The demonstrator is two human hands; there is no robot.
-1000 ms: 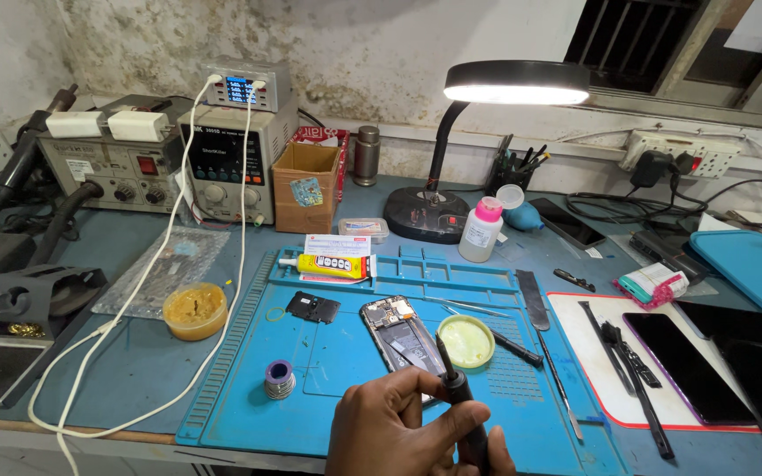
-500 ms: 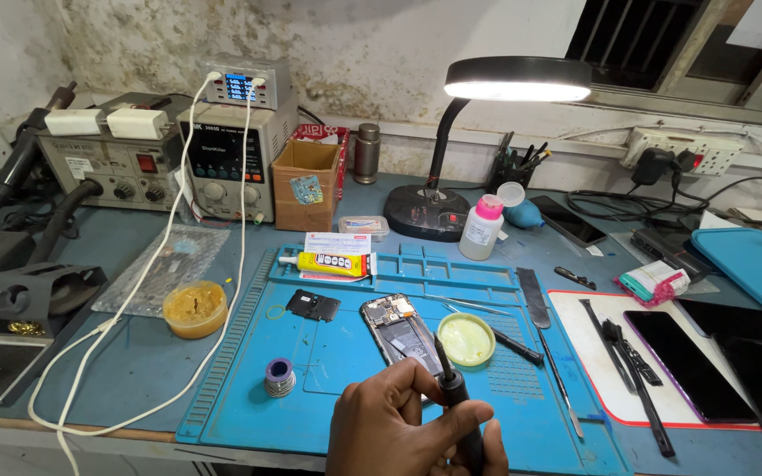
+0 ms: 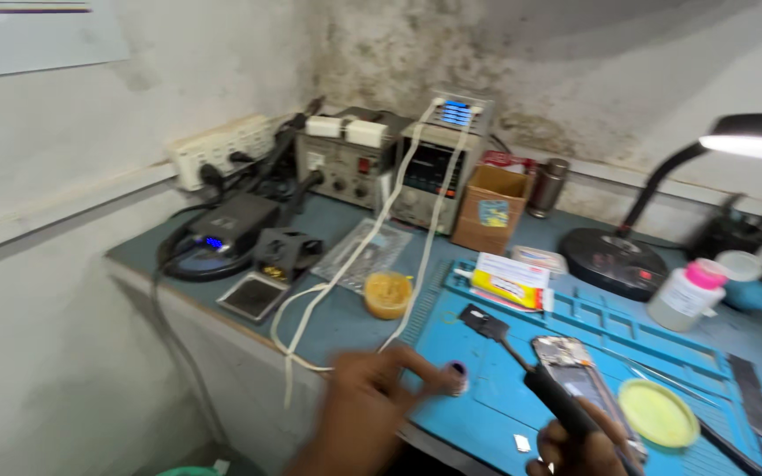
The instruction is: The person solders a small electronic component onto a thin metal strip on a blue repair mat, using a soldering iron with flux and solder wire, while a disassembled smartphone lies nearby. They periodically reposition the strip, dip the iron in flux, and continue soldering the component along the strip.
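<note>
My left hand [image 3: 370, 407] is blurred and stretches to the right over the table's front edge. Its thumb and forefinger reach a small purple spool [image 3: 458, 377] at the left edge of the blue work mat [image 3: 522, 401]; whether they grip it is unclear. At the bottom right, my right hand [image 3: 580, 449] grips a black pen-shaped iron [image 3: 557, 398]. The iron's thin tip points up and left toward a small black part [image 3: 485, 321]. An opened phone [image 3: 566, 363] lies on the mat just behind the iron.
A yellow-green round lid [image 3: 657, 412] lies right of the phone, and a yellow paste tub [image 3: 387, 293] sits left of the mat. White cables [image 3: 346, 282] run down from the power supply [image 3: 438, 163]. A cardboard box [image 3: 490, 209], glue box [image 3: 509, 280], white bottle [image 3: 686, 295] and lamp base [image 3: 615, 256] stand behind.
The view has swung to the left, showing the wall and table's left end. My left hand has come off the iron and moved out to the purple spool. My right hand keeps the iron.
</note>
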